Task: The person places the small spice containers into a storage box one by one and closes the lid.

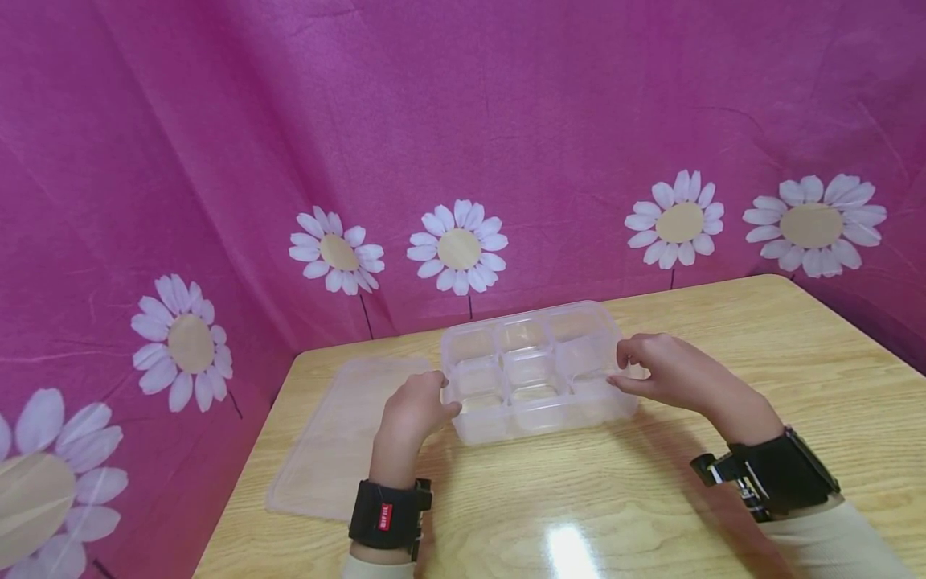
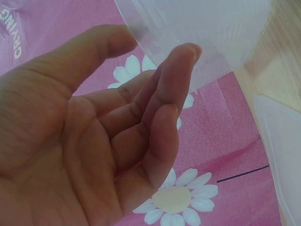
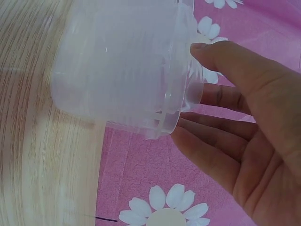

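Note:
A clear plastic storage box (image 1: pixel 535 416) with several square compartments sits on the wooden table, slightly angled. At its left end my left hand (image 1: pixel 412 410) pinches the rim, the thumb in front and fingers behind. My right hand (image 1: pixel 669 371) grips the opposite end, its thumb at the rim. In the left wrist view, the box wall (image 2: pixel 211 37) shows beyond the curled fingers of the left hand (image 2: pixel 103 127). The right wrist view has the box side (image 3: pixel 113 66) next to the right hand (image 3: pixel 254 127), with some fingertips partly hidden behind the rim.
A flat translucent lid (image 1: pixel 340 442) lies on the table (image 1: pixel 506 498) left of the box, partly behind the left hand. A pink curtain (image 1: pixel 506 104) with white daisies hangs behind and to the left. Both wrists wear black straps (image 1: pixel 387 515).

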{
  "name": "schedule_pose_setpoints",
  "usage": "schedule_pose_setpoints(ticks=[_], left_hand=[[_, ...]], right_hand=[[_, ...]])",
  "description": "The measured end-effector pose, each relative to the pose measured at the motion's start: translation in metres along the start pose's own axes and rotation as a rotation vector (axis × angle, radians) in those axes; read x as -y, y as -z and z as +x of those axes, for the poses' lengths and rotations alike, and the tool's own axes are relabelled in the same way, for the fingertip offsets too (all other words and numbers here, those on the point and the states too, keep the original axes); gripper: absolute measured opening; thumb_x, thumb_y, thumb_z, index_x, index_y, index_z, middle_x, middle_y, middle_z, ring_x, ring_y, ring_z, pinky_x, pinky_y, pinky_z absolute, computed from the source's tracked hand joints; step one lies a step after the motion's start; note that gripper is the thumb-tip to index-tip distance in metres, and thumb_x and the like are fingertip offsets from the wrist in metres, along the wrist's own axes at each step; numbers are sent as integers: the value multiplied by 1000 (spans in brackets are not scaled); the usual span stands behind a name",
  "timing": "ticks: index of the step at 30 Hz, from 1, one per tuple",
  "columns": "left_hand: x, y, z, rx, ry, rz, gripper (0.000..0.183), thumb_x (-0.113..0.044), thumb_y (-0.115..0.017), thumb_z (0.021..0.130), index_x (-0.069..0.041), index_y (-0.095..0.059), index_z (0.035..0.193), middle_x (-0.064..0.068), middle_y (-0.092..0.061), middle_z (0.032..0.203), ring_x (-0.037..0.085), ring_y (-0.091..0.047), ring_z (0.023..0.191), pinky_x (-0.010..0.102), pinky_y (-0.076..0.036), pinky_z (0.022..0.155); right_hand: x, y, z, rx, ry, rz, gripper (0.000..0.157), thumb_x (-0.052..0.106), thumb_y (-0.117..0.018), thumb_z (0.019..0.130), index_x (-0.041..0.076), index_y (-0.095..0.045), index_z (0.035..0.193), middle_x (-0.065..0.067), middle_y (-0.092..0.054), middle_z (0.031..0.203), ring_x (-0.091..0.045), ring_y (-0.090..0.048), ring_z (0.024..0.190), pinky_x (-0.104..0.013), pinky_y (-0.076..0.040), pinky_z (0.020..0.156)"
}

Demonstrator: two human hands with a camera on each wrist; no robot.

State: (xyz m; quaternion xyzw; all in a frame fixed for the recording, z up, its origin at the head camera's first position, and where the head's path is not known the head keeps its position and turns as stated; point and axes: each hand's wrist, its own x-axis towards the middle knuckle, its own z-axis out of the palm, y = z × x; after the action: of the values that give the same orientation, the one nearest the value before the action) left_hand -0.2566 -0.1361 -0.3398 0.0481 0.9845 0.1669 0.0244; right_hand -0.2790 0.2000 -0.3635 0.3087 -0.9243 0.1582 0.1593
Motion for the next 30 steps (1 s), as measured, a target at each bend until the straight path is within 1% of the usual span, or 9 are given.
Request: schedule_pose_setpoints(ticks=[3, 6, 12, 19, 30], left_hand=[[0, 0, 0, -2, 0, -4, 46, -25, -71, 78, 0, -61, 115, 18, -67, 116, 30, -61, 102, 49, -53, 83], [0, 0, 0, -2, -3, -4, 46, -25, -71, 78, 0, -61, 115, 18, -67, 116, 30, -61, 102, 48, -53, 82], [1, -1, -1, -3, -9, 0, 46, -26, -71, 79, 0, -61, 115, 18, -67, 116, 30, -62, 101, 48, -54, 81], [1, -1, -1, -2, -1, -2, 46, -26, -71, 78, 0, -61, 115, 18, -66, 116, 29, -61, 101, 48, -54, 81], [0, -1, 0, 3, 5, -3, 47, -26, -71, 79, 0, -61, 116, 18, -66, 118, 29, -61, 101, 48, -53, 82]], right_hand=[[0, -1, 0, -3, 5, 1, 19, 23, -76, 73, 14, -60, 70, 3, -57, 63, -11, -48, 58, -30, -45, 53], [1, -1, 0, -5, 9, -5, 19, 23, -76, 73, 14, -59, 69, 3, -56, 63, -10, -47, 57, -29, -44, 52], [2, 0, 1, 1, 9, -5, 19, 22, -76, 73, 14, -59, 68, 4, -54, 62, -10, -47, 58, -29, -45, 53], [2, 0, 1, 13, 5, 9, 17, 20, -76, 73, 14, -61, 67, 4, -55, 62, -11, -48, 58, -30, -46, 53], [1, 0, 1, 1, 18, 13, 18, 19, -77, 73, 14, -61, 66, 3, -57, 63, -11, -49, 59, -31, -46, 53]])
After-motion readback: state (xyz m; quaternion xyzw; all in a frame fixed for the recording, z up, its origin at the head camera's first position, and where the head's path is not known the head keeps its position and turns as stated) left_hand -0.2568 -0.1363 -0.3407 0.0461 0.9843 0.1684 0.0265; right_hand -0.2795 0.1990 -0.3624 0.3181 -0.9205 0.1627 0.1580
